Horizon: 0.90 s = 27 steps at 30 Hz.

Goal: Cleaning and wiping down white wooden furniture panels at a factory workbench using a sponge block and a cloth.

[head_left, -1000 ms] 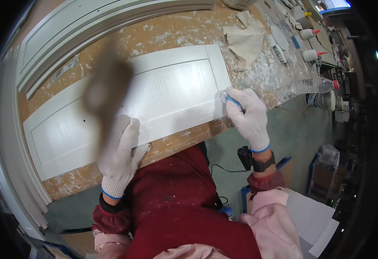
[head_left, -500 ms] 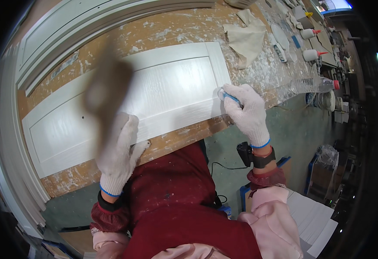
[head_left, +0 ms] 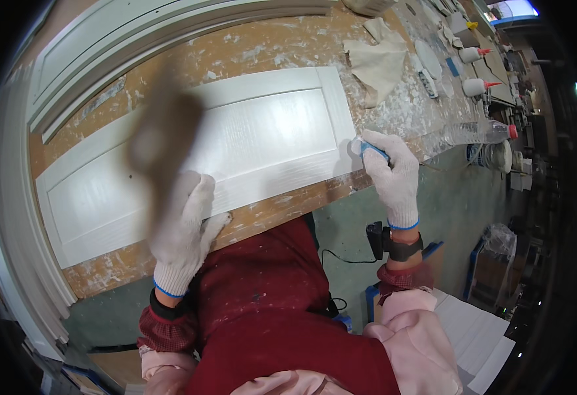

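Note:
A white panel with a raised frame and an arched far edge lies on the paint-marked wooden bench. My left hand, in a white knit glove with a blue cuff, rests on its near edge, thumb spread from the fingers. A blurred brown shape close to the camera covers part of that hand and of the panel. At the panel's right end, my gloved right hand pinches a small blue-and-white piece between thumb and fingers. The kind of that piece is too small to make out.
More white panels lie along the bench's far left. Toward the back right are a beige cloth, a white tube, red-tipped bottles and a clear bottle on its side. Greenish floor shows in front of the bench.
My right hand has moved a little right with the small blue-and-white piece, to the panel's right edge. My left hand has stayed almost in place on the near edge.

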Motion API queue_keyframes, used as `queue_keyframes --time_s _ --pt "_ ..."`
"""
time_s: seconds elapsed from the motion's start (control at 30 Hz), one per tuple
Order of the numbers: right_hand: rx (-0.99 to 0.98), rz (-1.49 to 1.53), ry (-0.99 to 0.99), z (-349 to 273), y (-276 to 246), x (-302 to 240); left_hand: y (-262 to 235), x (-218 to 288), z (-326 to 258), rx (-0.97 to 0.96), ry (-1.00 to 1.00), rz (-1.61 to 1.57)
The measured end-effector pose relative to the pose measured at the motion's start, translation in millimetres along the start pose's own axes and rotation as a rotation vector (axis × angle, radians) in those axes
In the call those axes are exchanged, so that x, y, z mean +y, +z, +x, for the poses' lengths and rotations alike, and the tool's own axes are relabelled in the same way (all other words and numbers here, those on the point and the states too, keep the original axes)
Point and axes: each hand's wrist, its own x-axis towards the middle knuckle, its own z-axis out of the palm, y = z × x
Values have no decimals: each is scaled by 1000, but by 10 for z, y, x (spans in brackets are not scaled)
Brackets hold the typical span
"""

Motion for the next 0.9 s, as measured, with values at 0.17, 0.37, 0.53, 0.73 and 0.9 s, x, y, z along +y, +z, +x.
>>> queue_keyframes --time_s 0.17,0.37,0.53,0.73,0.9 --pt "72 188 206 -190 -81 7 -18 13 -42 4 -22 2" --pt "245 711 317 -498 -32 299 -6 19 -50 3 33 -9" --pt "377 930 402 -708 67 435 -30 197 -199 -77 43 -45" --pt "428 924 389 -805 57 510 -148 212 -367 -18 148 22" --pt "383 988 442 -778 131 517 -540 -18 -810 152 -367 -53"
